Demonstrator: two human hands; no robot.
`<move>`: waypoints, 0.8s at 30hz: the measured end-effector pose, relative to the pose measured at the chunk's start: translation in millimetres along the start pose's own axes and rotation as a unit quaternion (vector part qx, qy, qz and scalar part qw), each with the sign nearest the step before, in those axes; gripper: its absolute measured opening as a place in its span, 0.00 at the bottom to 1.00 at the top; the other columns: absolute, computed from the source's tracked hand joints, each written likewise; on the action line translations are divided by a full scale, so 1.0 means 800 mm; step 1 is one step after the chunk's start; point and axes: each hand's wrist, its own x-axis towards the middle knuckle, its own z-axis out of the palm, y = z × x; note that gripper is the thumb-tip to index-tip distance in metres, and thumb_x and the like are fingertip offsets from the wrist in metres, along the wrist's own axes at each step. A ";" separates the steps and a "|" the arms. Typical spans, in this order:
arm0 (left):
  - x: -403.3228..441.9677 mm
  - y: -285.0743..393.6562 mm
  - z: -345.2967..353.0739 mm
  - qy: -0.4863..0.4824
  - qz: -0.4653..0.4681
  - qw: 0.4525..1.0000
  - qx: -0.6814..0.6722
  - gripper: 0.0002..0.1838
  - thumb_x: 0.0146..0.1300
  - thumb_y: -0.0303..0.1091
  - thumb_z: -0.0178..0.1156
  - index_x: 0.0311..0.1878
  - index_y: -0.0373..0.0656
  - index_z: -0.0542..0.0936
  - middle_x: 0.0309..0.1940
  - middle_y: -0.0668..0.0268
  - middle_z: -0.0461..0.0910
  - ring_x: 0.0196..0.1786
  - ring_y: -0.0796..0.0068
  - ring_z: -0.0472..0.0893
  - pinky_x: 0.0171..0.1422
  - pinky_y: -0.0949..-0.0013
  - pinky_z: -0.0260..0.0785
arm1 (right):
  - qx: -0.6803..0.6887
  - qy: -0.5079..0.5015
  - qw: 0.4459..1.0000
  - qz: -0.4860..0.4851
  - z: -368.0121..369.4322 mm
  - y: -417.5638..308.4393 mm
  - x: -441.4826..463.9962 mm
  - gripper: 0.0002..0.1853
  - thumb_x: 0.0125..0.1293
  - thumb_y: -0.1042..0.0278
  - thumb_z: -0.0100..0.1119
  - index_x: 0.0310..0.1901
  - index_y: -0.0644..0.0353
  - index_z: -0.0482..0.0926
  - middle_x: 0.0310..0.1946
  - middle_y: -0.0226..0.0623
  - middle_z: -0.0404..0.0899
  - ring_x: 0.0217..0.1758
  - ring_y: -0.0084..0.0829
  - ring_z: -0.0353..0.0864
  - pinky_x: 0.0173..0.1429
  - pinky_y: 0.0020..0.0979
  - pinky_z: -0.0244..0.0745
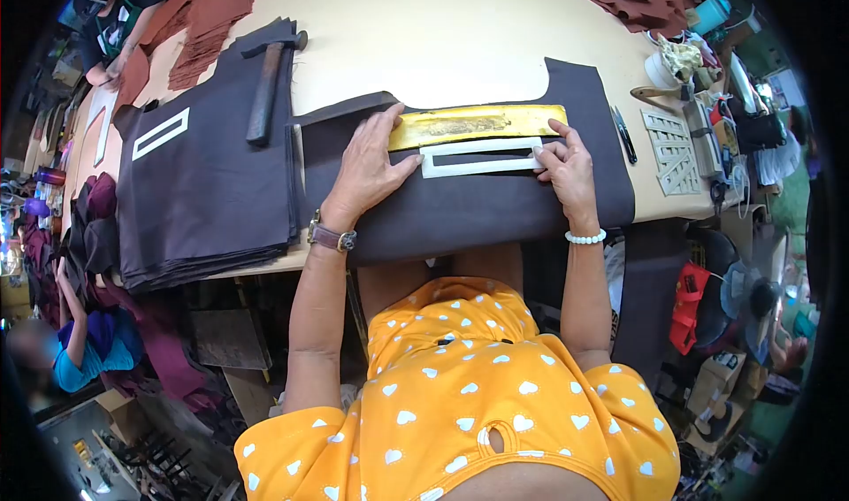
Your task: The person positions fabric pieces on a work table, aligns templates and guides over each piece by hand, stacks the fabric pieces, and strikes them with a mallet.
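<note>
A dark leather or fabric piece lies across the table's front edge. On it rest a yellow strip with a worn brown middle and, just below, a white rectangular frame with a long slot. My left hand lies with fingers apart, its fingertips at the yellow strip's left end and its thumb beside the white frame's left end. My right hand pinches the frame's right end between thumb and fingers, its index finger near the yellow strip's right end.
At left, a stack of dark pieces carries a hammer and another white frame. To the right are scissors and a slotted pale template. Reddish-brown pieces lie farther back. Other people are at the left.
</note>
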 end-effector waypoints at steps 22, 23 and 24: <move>-0.002 0.003 0.003 -0.001 0.009 1.000 0.016 0.36 0.51 0.37 0.67 0.63 0.37 0.65 0.49 0.56 0.73 0.54 0.59 0.72 0.61 0.62 0.62 | -0.153 0.123 0.978 -0.078 0.005 0.002 -0.009 0.22 0.55 0.75 0.59 0.52 0.71 0.72 0.23 0.39 0.80 0.24 0.26 0.78 0.33 0.28 0.72; -0.002 0.004 0.002 -0.004 0.006 1.000 0.015 0.36 0.51 0.37 0.67 0.63 0.37 0.65 0.49 0.56 0.73 0.54 0.59 0.72 0.61 0.62 0.62 | -0.151 0.126 0.977 -0.078 0.006 0.002 -0.008 0.22 0.55 0.75 0.60 0.52 0.71 0.72 0.23 0.38 0.80 0.24 0.26 0.78 0.33 0.28 0.72; -0.003 0.003 0.003 0.000 0.010 1.000 0.022 0.36 0.51 0.37 0.67 0.63 0.37 0.65 0.49 0.56 0.73 0.54 0.59 0.72 0.61 0.62 0.63 | -0.149 0.129 0.977 -0.078 0.007 0.003 -0.007 0.22 0.54 0.75 0.61 0.52 0.71 0.72 0.23 0.38 0.80 0.24 0.26 0.78 0.33 0.27 0.72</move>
